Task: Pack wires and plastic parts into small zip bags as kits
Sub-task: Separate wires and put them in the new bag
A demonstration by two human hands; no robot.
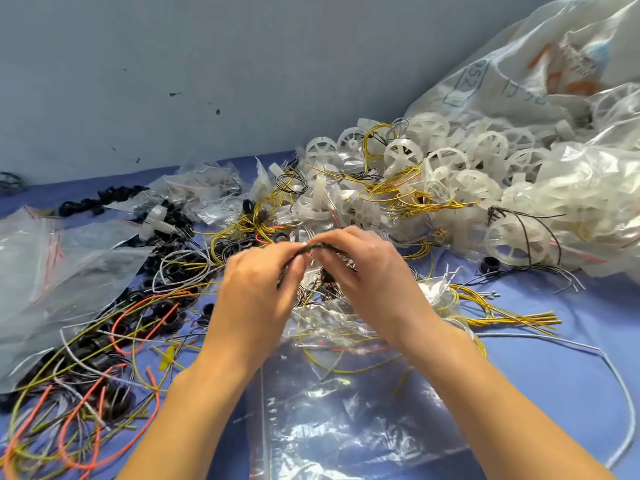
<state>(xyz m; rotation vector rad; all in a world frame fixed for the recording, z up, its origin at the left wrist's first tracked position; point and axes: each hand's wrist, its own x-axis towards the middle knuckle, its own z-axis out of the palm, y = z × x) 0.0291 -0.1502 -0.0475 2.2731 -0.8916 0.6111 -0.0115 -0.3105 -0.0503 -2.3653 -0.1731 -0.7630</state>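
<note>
Left hand [259, 282]: fingers curled, the grip pinched narrow on one end of a dark wire bundle [300, 251]
Right hand [367, 271]: the same narrow grip on the other end; fingertips of both hands almost meet
Dark wire bundle: arched between the two hands, lifted clear of the bench [571, 341]; it looks as if it is being coiled or straightened for a bag
Nearest zip bag [346, 410]: clear, lying flat just in front of the wrists; whether its mouth is open I cannot tell
Done, by my reckoning: a few small filled bags [204, 188] lie near the wall, with dark parts inside; those look like finished kits
Left to do: plenty; white plastic wheels [450, 161] are heaped to the right beside a large sack [554, 81]; loose wires [104, 341] in yellow, orange and grey sprawl to the left among black rings [166, 313]
Spare bags [45, 265]: a slack pile at far left, seemingly unfilled
Progress: nearer the start than the end, I would say
</note>
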